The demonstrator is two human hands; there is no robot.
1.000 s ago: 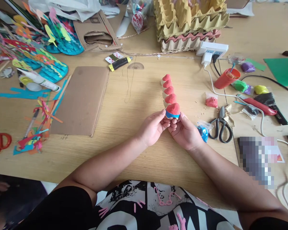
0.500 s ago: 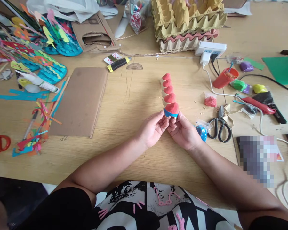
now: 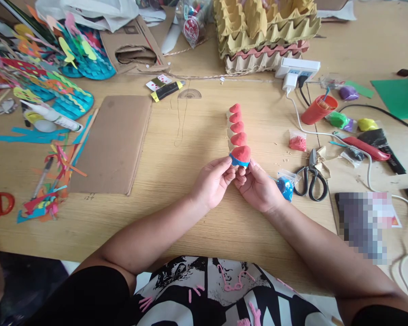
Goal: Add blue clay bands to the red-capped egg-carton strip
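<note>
A strip of egg carton points away from me, its row of several humps coated in red clay. Around the base of the nearest hump runs a band of blue clay. My left hand pinches the near end from the left, thumb against the blue band. On the other side my right hand grips the same end, with its thumb at the right edge of the band. The curled fingers of both hands meet under the strip. Close to my right wrist lies a bag of blue clay.
Black-handled scissors, a bag of red clay and an orange cup lie to the right. A power strip sits before stacked egg trays. Cardboard and paper scraps are on the left.
The near end of the strip has shifted very slightly left in my hands. Both hands keep their hold, and the things on the table look the same.
</note>
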